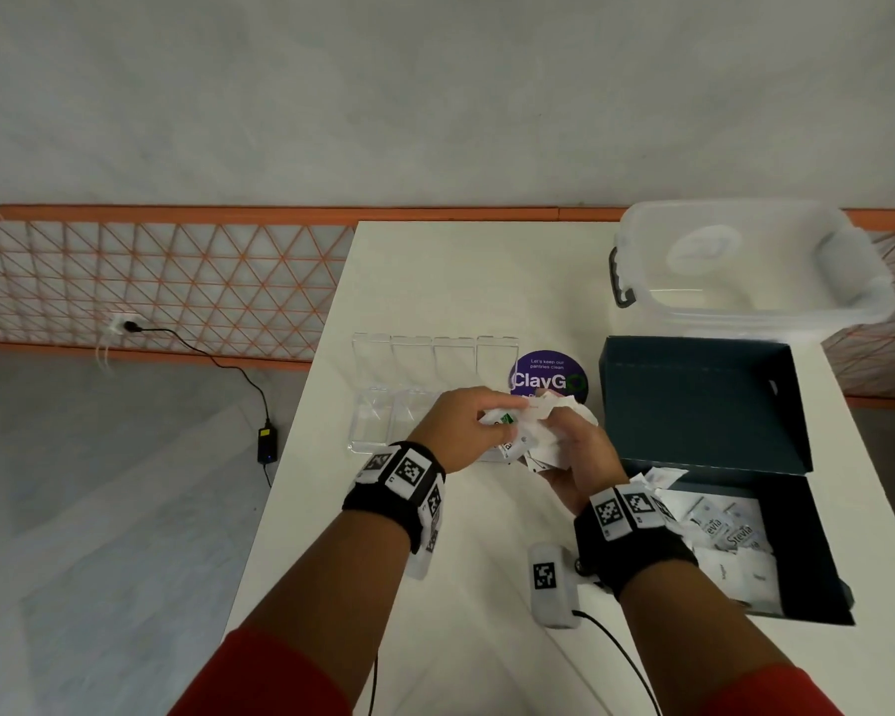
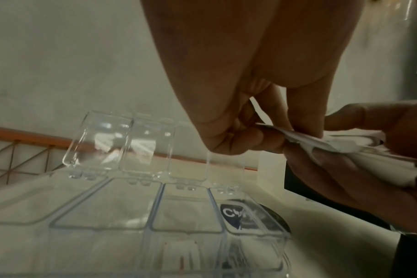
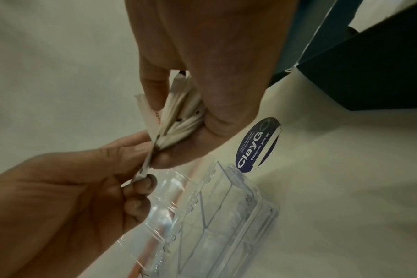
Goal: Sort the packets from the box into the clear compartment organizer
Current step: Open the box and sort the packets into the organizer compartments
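Lying along the far left of the head view, an orange lattice railing point(image 1: 166, 281) is bordering the grey floor, where a black cable is trailing from a wall socket point(image 1: 125, 323) to a power adapter point(image 1: 265, 445). Sitting on the white table point(image 1: 435, 281), the clear compartment organizer point(image 1: 409, 395) is standing with its four small lids flipped up; its left three compartments are looking bare, while the rightmost is partly hidden behind the hands. Hovering just above its right end, the left hand point(image 1: 466, 431) is pinching the edge of one white packet point(image 2: 295, 135) between thumb and curled fingers. Meeting it there, the right hand point(image 1: 580, 462) is clamping a fanned bundle of white packets point(image 3: 179, 116) between thumb and fingers, the two hands touching at the paper. Peeking out behind them, a round purple "ClayGo" sticker point(image 1: 549, 374) is lying flat on the table, touching the organizer's right end. Standing further right, the dark box point(image 1: 703, 405) is resting open, lid tilted back, with more packets point(image 1: 729, 534), some marked "Stevia", heaped in its base. Sitting beyond it, a clear lidded storage tub point(image 1: 745, 266) is occupying the table's far right corner.
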{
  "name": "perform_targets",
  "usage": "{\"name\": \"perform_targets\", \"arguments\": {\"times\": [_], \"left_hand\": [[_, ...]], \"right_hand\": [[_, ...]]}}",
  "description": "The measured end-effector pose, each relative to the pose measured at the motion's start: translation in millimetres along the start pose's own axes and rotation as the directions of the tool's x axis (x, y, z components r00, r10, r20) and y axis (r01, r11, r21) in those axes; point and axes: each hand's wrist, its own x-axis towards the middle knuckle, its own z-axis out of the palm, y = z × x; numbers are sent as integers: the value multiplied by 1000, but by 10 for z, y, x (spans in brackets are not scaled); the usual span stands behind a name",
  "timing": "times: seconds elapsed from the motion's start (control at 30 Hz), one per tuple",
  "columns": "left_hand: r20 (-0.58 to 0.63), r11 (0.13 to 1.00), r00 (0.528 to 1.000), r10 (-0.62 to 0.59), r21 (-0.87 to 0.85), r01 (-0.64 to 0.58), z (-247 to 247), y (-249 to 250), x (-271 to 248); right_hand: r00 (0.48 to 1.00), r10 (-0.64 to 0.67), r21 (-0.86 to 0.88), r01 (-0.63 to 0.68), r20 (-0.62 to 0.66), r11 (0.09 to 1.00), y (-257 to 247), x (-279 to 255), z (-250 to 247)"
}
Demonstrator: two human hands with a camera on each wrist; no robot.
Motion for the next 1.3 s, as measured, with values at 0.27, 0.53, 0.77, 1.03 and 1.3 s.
{"name": "perform_targets", "arguments": {"times": [0.27,0.53,0.77,1.03,1.3], "left_hand": [[89,985,996,1,174,-17,-52,55,28],[41,977,985,-167,-128,171,-61,-1,10],[-126,937,957,-260,-271,219,-116,-104,-2],[-224,961,941,-253,-172,217,-36,-135,125],[-247,907,948,-202,317,276,163,-205,209]], "right_hand": [[995,82,-79,-77,61,994,-63,-31,-8],[1000,8,-48,-7,20,999,-8,13,-55],[998,-23,99,28,-51,995,-22,67,-82],[997,-32,98,39,-72,994,-80,120,-137],[995,-15,103,25,-94,994,-106,187,-143]]}}
